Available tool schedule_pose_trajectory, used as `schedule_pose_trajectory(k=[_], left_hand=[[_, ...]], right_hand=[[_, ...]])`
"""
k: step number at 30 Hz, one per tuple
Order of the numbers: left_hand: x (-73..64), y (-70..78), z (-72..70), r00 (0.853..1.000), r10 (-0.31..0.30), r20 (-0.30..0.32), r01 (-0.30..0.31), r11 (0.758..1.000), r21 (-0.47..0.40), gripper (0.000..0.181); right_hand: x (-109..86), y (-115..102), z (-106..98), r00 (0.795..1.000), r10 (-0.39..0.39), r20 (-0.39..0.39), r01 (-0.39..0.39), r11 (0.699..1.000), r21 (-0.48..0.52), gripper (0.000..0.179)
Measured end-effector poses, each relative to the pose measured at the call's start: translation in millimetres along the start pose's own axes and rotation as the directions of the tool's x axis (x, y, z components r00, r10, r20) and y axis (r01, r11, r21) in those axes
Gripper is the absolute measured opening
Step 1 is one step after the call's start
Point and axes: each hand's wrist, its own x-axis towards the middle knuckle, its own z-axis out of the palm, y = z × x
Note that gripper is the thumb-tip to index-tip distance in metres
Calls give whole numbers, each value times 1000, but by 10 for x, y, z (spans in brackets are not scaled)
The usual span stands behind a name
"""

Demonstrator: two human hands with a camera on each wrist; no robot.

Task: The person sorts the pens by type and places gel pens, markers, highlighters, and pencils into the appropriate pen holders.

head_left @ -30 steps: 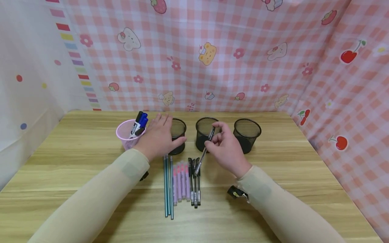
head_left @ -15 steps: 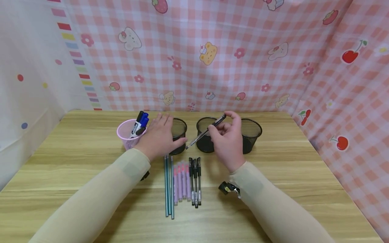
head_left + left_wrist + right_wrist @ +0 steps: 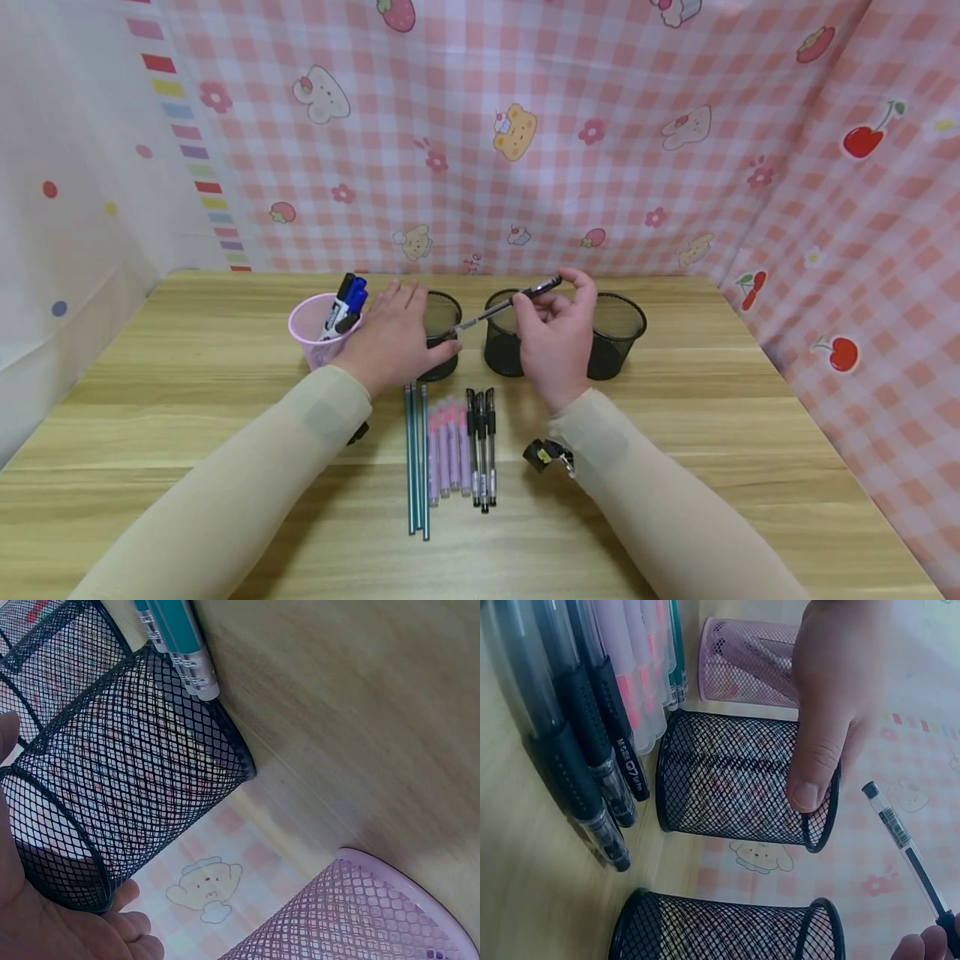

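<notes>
My left hand (image 3: 386, 337) holds a black mesh pen cup (image 3: 127, 757) at its rim. In the right wrist view its thumb (image 3: 814, 761) lies over the rim. My right hand (image 3: 557, 346) pinches a black gel pen (image 3: 504, 307) between thumb and fingers, above the second black mesh cup (image 3: 504, 354). The pen slants down to the left, its clear tip end overlapping the first cup's rim in the head view. Below the cups lie several black gel pens (image 3: 482, 446), lilac pens with pink ends (image 3: 448, 454) and teal pencils (image 3: 417, 467).
A pink mesh cup (image 3: 306, 321) with black and blue markers (image 3: 348, 300) stands left of the left hand. A third black mesh cup (image 3: 618, 333) stands at the right. Behind the wooden table (image 3: 720, 425) hangs a pink checked curtain (image 3: 465, 158).
My right hand has swung the gel pen up and leftward from above the row of pens, tilting it flatter, its tip now by the first black cup. The left hand stays put.
</notes>
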Motion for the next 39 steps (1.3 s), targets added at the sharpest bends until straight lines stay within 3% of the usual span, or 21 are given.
schedule_pose_trajectory(k=[14,39], left_hand=[[-4,17,-19,1000,-3,0,3,1000,5,105],[7,10,-2,1000,-7,-4,7,1000,-3,105]], right_hand=[[17,64,140,997,53,-51,-53,999,-2,54],[-80,144,211,1000,1,24,0,999,-42,42]])
